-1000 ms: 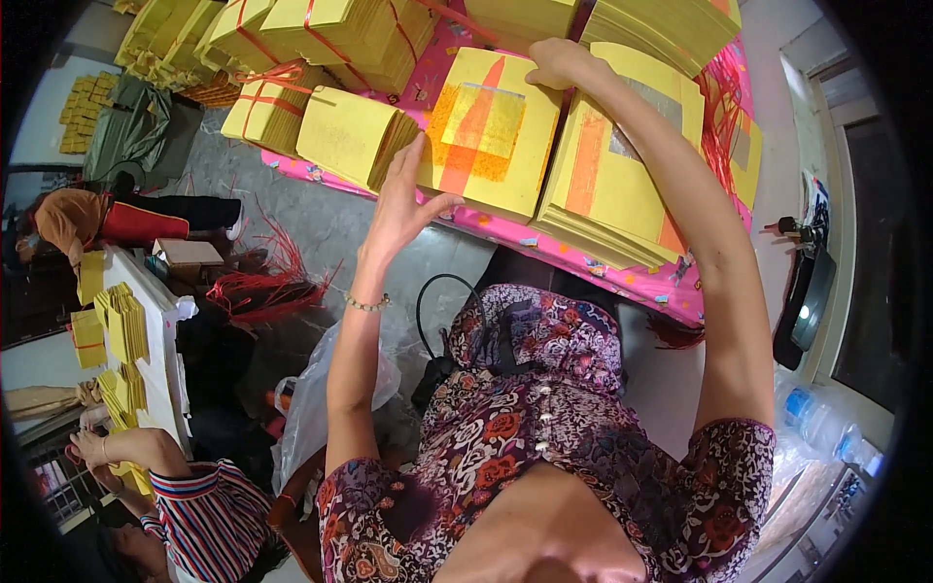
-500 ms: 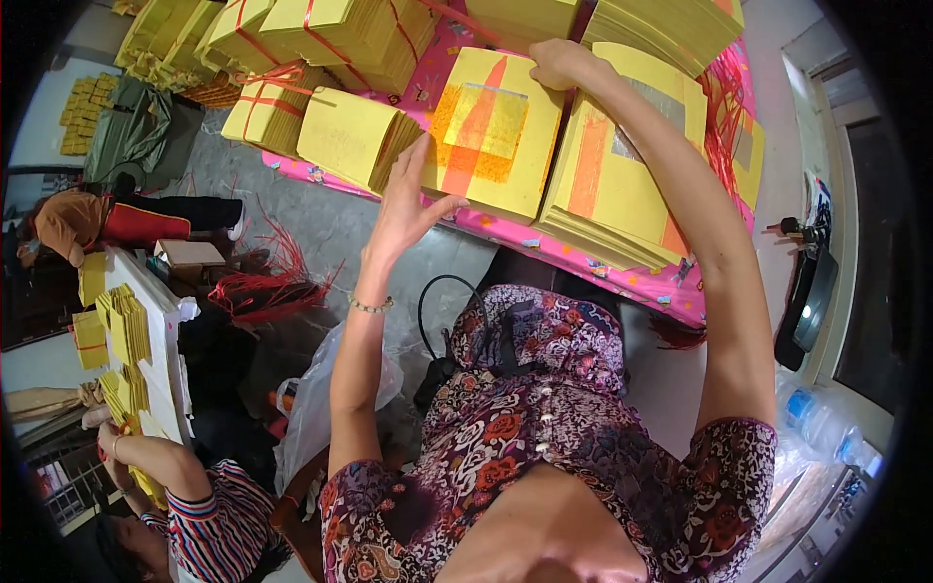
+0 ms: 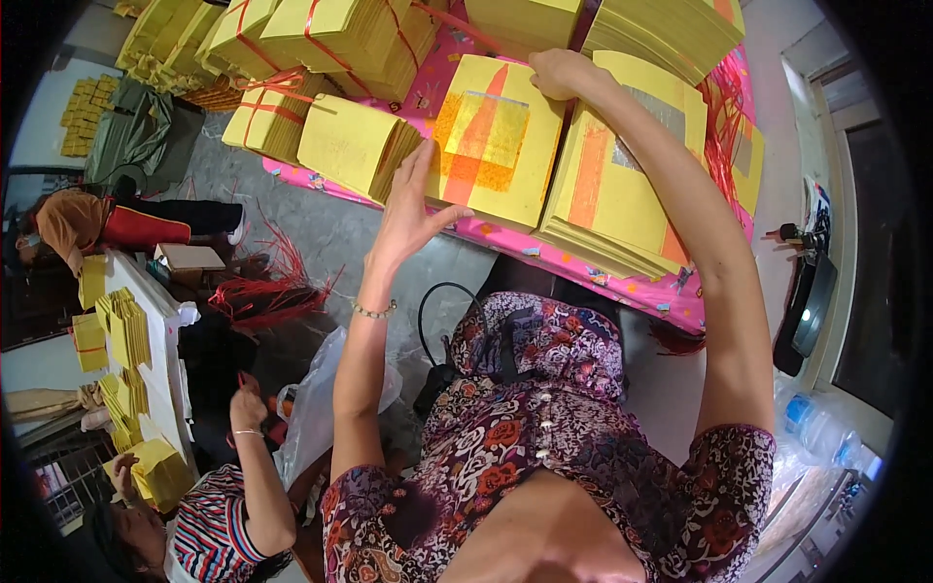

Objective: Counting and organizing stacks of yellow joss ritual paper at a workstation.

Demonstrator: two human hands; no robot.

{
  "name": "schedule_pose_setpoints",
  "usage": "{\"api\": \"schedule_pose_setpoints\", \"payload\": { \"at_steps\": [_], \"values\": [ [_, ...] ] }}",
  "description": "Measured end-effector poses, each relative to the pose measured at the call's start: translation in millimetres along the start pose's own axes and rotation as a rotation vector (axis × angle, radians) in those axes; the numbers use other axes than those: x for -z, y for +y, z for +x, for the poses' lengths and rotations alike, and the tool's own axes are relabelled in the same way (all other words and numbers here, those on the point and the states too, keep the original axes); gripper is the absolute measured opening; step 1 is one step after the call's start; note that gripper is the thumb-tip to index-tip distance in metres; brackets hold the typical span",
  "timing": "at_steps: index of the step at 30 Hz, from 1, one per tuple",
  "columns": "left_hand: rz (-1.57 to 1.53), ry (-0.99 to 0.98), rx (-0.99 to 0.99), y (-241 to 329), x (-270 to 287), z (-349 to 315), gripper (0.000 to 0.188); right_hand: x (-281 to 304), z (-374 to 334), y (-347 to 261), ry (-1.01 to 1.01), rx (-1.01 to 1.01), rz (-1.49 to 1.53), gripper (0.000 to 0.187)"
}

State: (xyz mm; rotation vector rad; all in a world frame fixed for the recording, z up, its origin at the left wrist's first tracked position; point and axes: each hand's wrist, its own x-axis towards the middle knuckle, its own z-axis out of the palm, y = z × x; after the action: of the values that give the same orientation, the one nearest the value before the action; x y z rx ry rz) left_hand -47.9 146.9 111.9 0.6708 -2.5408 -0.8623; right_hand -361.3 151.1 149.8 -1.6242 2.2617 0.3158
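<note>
A stack of yellow paper sheets (image 3: 535,182) lies in front of me, its top sheet bearing an orange stripe and a gold square. My left hand (image 3: 413,209) rests along its left side, fingers stretched out and thumb apart near the front corner. Curled round the far right corner of the same stack is my right hand (image 3: 564,73); some of its fingertips are hidden. Just right of it, partly under my right forearm, sits a second yellow stack (image 3: 573,204) with an orange stripe and a silver patch. A smaller yellow stack (image 3: 345,141) leans left of my left hand.
Beneath the stacks is a pink patterned tablecloth (image 3: 491,235). Tied yellow bundles (image 3: 326,34) stand at the back left, red strings (image 3: 724,117) hang at the right. A co-worker in a striped shirt (image 3: 209,520) sits by a white table (image 3: 160,340); another person (image 3: 146,222) bends beyond.
My hands keep their places at the stack, and the view has shifted slightly. The striped-shirt co-worker has raised one arm away from the white table, and a yellow bundle now shows beside the other hand.
</note>
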Motion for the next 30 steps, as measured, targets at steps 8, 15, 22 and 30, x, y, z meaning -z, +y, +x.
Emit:
{"api": "schedule_pose_setpoints", "payload": {
  "at_steps": [8, 15, 22, 30],
  "values": [
    [-0.028, 0.052, -0.002, 1, -1, -3, 0.101, -4, -4, 0, 0.218, 0.063, 0.013, 0.032],
    [-0.069, 0.120, 0.051, -7, -3, -21, 0.100, 38, -51, -35, 0.454, 0.446, 0.131, 0.030],
    [-0.233, 0.209, 0.059, -11, -8, -23, 0.086, 6, -109, -119, -0.106, 0.537, -0.229, 0.049],
    [-0.233, 0.213, 0.019, -8, -3, -21, 0.053, -17, -105, -124, -0.024, 0.596, -0.333, 0.045]
  ]
}}
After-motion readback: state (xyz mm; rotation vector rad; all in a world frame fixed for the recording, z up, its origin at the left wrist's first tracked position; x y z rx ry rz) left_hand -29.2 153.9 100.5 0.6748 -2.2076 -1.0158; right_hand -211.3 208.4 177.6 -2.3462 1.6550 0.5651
